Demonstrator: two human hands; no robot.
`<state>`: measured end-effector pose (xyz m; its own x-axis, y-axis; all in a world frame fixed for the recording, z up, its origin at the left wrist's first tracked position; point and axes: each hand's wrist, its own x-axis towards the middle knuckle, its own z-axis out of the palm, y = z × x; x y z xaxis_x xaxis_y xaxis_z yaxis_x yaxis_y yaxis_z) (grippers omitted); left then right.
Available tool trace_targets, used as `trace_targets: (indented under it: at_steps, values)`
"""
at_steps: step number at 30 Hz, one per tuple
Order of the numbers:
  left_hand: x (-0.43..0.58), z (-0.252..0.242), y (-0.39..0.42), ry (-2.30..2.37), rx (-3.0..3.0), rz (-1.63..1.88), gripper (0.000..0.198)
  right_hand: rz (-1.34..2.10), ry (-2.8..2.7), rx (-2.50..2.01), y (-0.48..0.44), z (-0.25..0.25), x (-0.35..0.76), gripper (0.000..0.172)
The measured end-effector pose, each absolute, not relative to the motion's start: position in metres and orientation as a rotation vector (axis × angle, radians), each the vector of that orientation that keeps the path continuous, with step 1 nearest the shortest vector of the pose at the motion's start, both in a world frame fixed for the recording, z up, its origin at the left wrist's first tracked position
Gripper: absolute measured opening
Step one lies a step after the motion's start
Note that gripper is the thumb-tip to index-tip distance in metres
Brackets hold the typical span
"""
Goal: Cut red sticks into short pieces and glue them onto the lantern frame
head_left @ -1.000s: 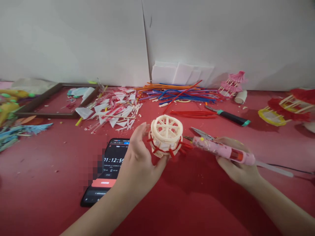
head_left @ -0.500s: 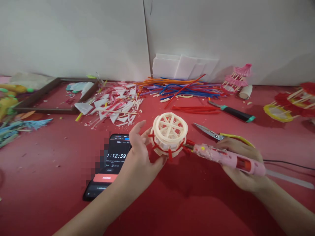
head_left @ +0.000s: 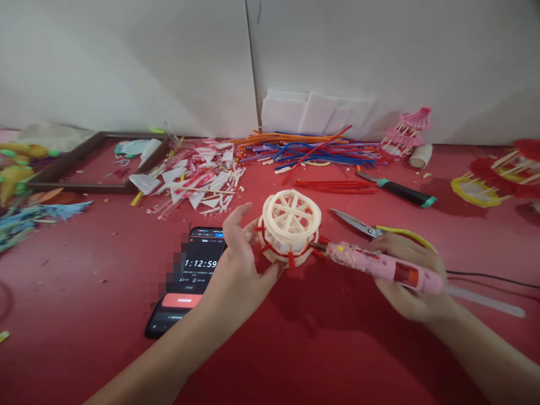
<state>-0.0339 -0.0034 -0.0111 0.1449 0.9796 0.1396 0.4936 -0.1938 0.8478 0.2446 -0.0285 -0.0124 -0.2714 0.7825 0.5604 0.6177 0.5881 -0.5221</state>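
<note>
My left hand (head_left: 247, 259) is closed around the left and lower side of a small round craft piece (head_left: 291, 216). The piece is cream, with a spoked wheel-like top and a red band below from which short red stubs stick out. My right hand (head_left: 411, 281) grips a pink glue gun (head_left: 375, 264), pointed left, with a clear stick coming from its rear end. Its dark nozzle (head_left: 318, 246) meets the piece's right side at the red band; whether glue is coming out is too small to tell.
Scissors (head_left: 358, 224) lie just behind my right hand, and a utility knife (head_left: 405, 192) farther back. A phone (head_left: 198, 253) lies beside my left forearm. Coloured sticks (head_left: 312, 152), scraps (head_left: 202, 174) and a brown frame (head_left: 84, 188) line the back; pink and red paper models stand right.
The glue gun has moved slightly left, bringing its nozzle from the piece's right edge onto the red band. My left hand still holds the piece in nearly the same place.
</note>
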Motion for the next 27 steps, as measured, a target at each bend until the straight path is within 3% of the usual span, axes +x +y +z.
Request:
trace_targets:
  at_steps: [27]
  values:
    - [-0.0319, -0.0086, -0.0035, 1.468, 1.817, 0.939, 0.085, 0.223, -2.0, -1.135, -0.0297, -0.0138, 0.2478, 0.004]
